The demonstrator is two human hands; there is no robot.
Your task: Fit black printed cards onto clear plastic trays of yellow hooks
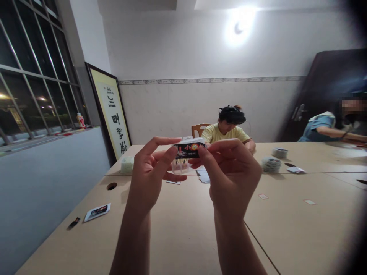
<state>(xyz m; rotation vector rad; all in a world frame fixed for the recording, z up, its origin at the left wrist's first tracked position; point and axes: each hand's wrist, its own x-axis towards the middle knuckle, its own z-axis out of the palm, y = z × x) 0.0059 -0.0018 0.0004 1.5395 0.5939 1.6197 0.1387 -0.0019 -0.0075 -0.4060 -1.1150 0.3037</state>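
I hold a small clear case [180, 167] up in front of me, above the table [183, 229]; my left hand [150, 168] grips its left side, the thumb on the left end of a black label [187, 151] and the other fingers curved above and below the case; my right hand [235, 168] pinches the label's right end between thumb and fingers; the label lies along the case's upper part, and I cannot tell whether it is stuck down.

Just beyond my hands, some white cards [204, 176] lie on the table, partly hidden; to the left are a white packet [97, 212] with a dark printed front, a small dark strip [73, 223] near it, and a pale stack [127, 165] farther back; to the right lie two small labels [286, 199], well apart, with a near stack [271, 164], a far stack [280, 152] and a flat packet [296, 170] behind them.

Across the table sits a person in yellow [226, 131], head bent; a person in blue [322, 124] is at the far right; a framed scroll [112, 114] leans by the window at left.
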